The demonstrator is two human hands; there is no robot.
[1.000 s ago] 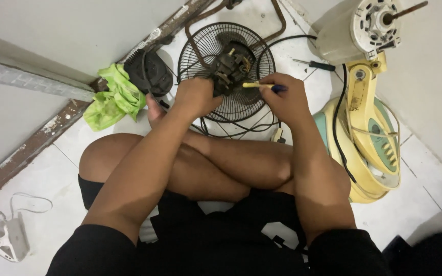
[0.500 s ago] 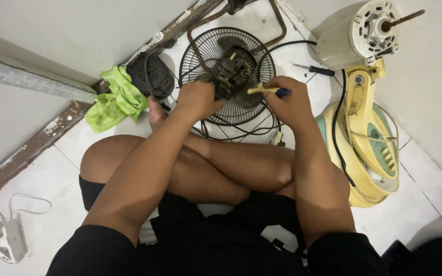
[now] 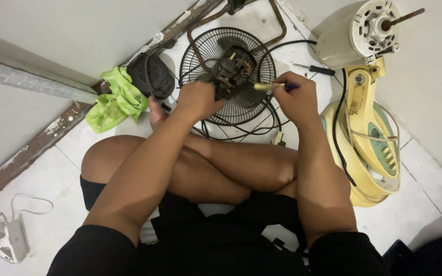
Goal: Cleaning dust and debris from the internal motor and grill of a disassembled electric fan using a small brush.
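meanwhile the left hand [image 3: 196,99] gripped the dark fan motor [image 3: 232,69] against the black grille [image 3: 216,51] on the floor, while the right hand [image 3: 297,97] pinched a yellow-tipped tool [image 3: 267,86] toward it.

Both hands fwd over crossed legs: left [image 3: 198,99] clenched, right [image 3: 296,94] pinching.

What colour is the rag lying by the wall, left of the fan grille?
Bright lime green; the rag shows clearly in the head view.
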